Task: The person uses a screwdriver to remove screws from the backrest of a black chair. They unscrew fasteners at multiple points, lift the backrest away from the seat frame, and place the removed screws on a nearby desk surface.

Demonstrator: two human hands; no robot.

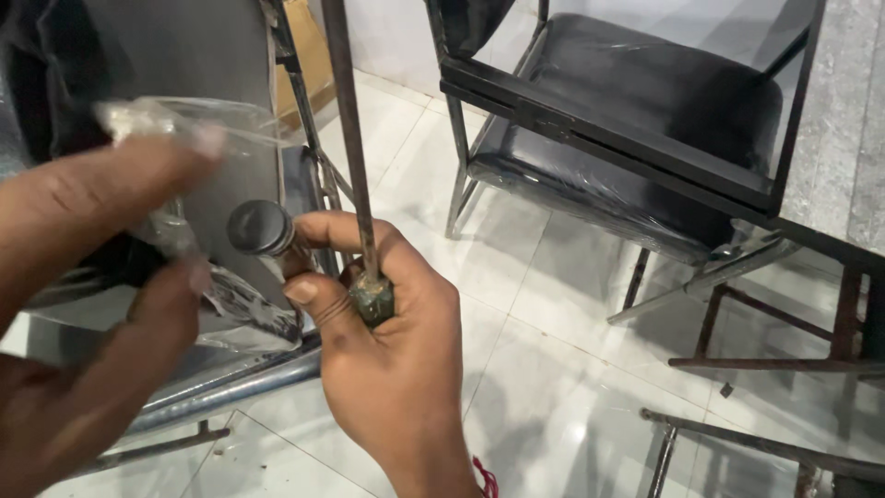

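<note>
Metal rod (348, 120) stands clamped in the right hand's grip (383, 323).

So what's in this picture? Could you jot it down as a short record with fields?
Setting: white tiled floor, metal-framed chairs
Right hand: gripping a long screwdriver by its dark handle, shaft pointing up
Left hand: pinching clear plastic wrap
Between the hands: round black cap on a chair leg end
Behind: black padded chair, plastic-wrapped

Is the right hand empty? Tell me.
No. The right hand wraps its grip around a screwdriver, its green handle between thumb and fingers.
</note>
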